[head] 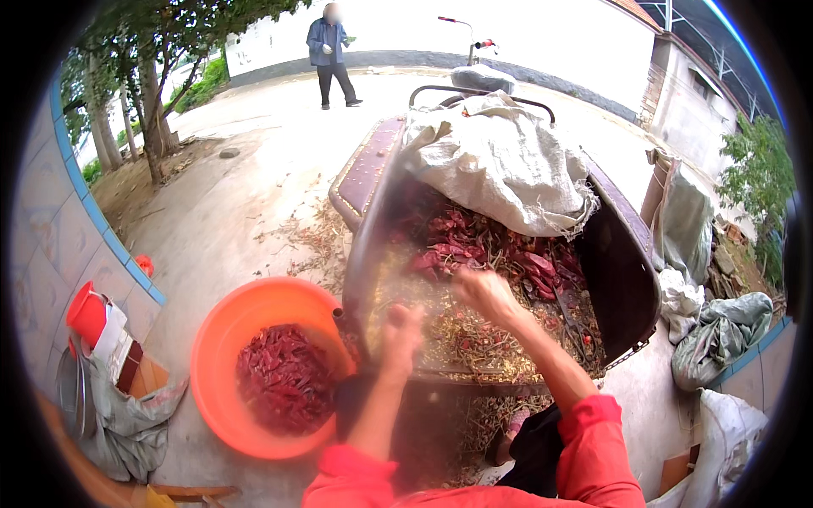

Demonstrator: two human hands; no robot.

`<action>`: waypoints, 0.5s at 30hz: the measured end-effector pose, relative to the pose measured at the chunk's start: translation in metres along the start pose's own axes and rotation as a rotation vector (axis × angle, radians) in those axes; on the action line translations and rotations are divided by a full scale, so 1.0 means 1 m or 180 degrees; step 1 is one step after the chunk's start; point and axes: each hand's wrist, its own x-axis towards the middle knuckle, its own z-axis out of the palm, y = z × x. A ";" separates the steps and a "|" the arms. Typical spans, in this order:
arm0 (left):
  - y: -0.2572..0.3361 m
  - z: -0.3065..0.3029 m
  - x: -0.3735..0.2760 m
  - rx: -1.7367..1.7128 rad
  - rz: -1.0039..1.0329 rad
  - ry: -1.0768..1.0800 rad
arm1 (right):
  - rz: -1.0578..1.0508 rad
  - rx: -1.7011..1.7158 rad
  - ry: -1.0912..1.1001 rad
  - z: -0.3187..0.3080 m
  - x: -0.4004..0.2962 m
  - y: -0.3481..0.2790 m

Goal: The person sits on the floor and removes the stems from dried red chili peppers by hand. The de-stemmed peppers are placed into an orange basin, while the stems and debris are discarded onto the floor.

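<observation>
My left hand [401, 340] is raised over the front left of a dark metal cart bed [625, 292]. Blur and a smear on the lens hide whether anything is in its fingers. My right hand [488, 294], fingers curled downward, is close to a pile of dried red chili peppers [454, 244] in the bed; what its fingertips hold cannot be made out. Pale seeds and stem scraps [470, 343] cover the bed's near part. Dark-handled scissors [577, 327] lie on the scraps at the right. An orange plastic basin [219, 355] at the left contains dark red chili pieces [286, 381].
A white woven sack [502, 165] covers the pile's far part. Grey-green sacks [718, 343] lie at right. A red container [87, 314] and a grey sack [133, 413] stand at left. A person [329, 54] stands far off by the wall. A chain [629, 352] hangs along the cart's right edge.
</observation>
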 end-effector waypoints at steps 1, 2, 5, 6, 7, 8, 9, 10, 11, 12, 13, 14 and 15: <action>-0.001 0.000 0.000 0.0021 -0.0121 0.0155 | 0.0257 -0.0235 0.0359 -0.001 0.023 -0.009; -0.002 0.002 0.000 0.0038 -0.0236 0.0301 | 0.0464 -0.0436 0.0358 0.003 0.034 -0.015; -0.002 0.011 0.002 0.0027 -0.0071 0.0212 | 0.0754 -0.0939 0.0340 0.021 0.055 -0.002; -0.003 0.010 0.003 -0.0003 -0.0071 0.0153 | 0.0601 -0.1020 0.0203 0.028 0.054 0.014; -0.006 0.006 0.004 -0.0037 -0.0081 0.0119 | 0.0439 -0.1090 0.0041 0.030 0.052 0.019; -0.008 0.005 0.004 -0.0071 -0.0094 0.0079 | 0.0477 -0.0826 0.0299 0.032 0.046 0.024; -0.009 0.003 0.003 -0.0103 -0.0031 0.0033 | 0.0506 -0.0544 0.0521 0.031 0.038 0.019; -0.007 0.004 0.000 -0.0129 0.0024 -0.0021 | 0.0549 -0.0260 0.0747 0.029 0.028 0.012; -0.008 0.005 -0.003 -0.0156 0.0079 -0.0077 | 0.0531 -0.0114 0.0795 0.030 0.021 0.007; -0.009 0.006 -0.003 -0.0131 0.0112 -0.0133 | 0.0519 0.0021 0.0887 0.026 0.015 0.001; -0.012 0.006 -0.001 -0.0107 0.0145 -0.0187 | 0.0504 0.0156 0.0978 0.025 0.011 -0.003; -0.015 0.007 0.001 -0.0083 0.0179 -0.0241 | 0.0792 -0.0262 0.0601 0.025 0.011 -0.009; -0.018 0.009 0.000 0.0017 0.0154 -0.0210 | 0.0806 -0.0445 0.0331 0.038 0.011 -0.001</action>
